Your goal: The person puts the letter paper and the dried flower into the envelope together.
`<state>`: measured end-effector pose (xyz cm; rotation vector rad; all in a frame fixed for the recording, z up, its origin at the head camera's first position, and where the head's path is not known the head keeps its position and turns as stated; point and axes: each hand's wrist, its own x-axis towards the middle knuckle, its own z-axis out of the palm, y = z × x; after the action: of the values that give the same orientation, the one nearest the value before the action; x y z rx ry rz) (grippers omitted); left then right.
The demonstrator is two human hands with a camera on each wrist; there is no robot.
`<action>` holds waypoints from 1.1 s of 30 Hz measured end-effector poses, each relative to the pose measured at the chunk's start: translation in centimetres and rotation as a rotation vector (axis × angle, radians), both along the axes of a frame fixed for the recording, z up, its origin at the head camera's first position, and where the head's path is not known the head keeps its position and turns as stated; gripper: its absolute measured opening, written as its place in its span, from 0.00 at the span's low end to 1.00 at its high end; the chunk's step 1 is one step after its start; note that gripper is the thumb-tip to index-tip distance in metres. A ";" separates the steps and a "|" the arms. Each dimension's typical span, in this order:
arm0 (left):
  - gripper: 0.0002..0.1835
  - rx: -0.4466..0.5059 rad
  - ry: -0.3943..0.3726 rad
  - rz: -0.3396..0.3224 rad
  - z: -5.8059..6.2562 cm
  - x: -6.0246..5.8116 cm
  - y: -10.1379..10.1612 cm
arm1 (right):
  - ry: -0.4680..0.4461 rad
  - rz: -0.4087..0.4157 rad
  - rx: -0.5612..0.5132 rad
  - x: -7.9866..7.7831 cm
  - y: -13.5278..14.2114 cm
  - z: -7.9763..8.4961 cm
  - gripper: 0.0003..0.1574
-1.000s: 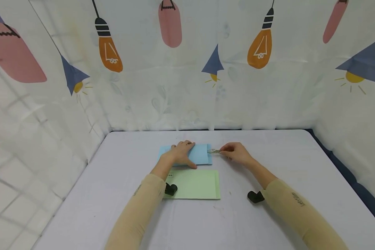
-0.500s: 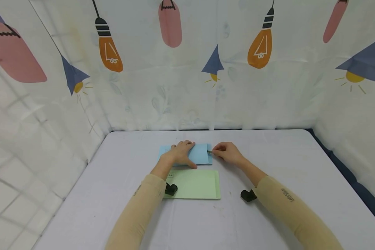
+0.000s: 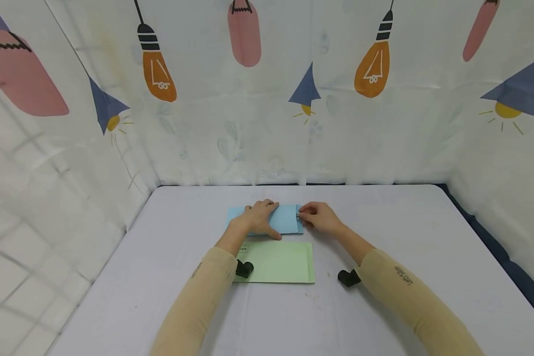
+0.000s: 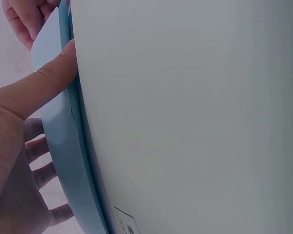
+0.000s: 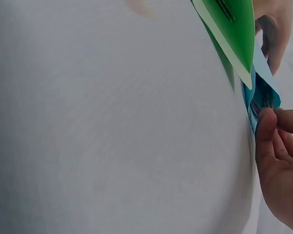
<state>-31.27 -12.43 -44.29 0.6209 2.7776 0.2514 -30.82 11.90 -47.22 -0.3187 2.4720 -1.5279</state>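
A light blue envelope (image 3: 286, 219) lies on the table, its mouth to the right. My left hand (image 3: 258, 220) spans it and grips it, thumb at the near edge and fingers at the far edge. In the right wrist view the blue mouth (image 5: 264, 92) gapes. My right hand (image 3: 319, 216) pinches a small bundle of thin greenish strands (image 5: 268, 103) between thumb and fingers at that mouth. Most of the bundle is hidden by the envelope and the fingers. Nearer lies a light green envelope (image 3: 278, 262), partly beneath the left forearm.
In the right wrist view, thin dark strands (image 5: 225, 9) show inside the green envelope. A black wrist mount (image 3: 244, 268) overlaps that envelope in the head view; another black mount (image 3: 349, 278) is on the right wrist. A white cloth covers the table (image 3: 169, 296), and printed curtains surround it.
My right hand has moved left with the strands, up to the blue envelope's mouth, and less of the bundle shows. The left hand has stayed in place.
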 end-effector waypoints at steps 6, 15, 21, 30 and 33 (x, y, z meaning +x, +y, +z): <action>0.60 -0.003 -0.002 0.002 0.0 0.0 0.1 | -0.010 -0.034 -0.036 0.0 -0.5 0.1 0.11; 0.60 -0.008 -0.007 0.005 0.0 0.0 0.1 | -0.029 -0.069 -0.037 0.0 -0.5 -0.3 0.14; 0.61 -0.010 -0.012 0.003 0.2 0.0 0.1 | -0.063 -0.066 -0.103 -0.3 -0.6 -0.5 0.15; 0.60 -0.008 -0.004 0.000 0.0 0.0 0.2 | -0.108 -0.090 -0.169 -0.4 -1.0 -0.7 0.16; 0.60 -0.012 -0.002 0.003 -0.1 0.0 0.1 | -0.106 -0.085 -0.172 -0.2 -0.7 -0.6 0.18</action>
<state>-31.24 -12.33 -44.37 0.6139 2.7766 0.2361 -31.02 11.21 -47.85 -0.1568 2.3063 -1.7487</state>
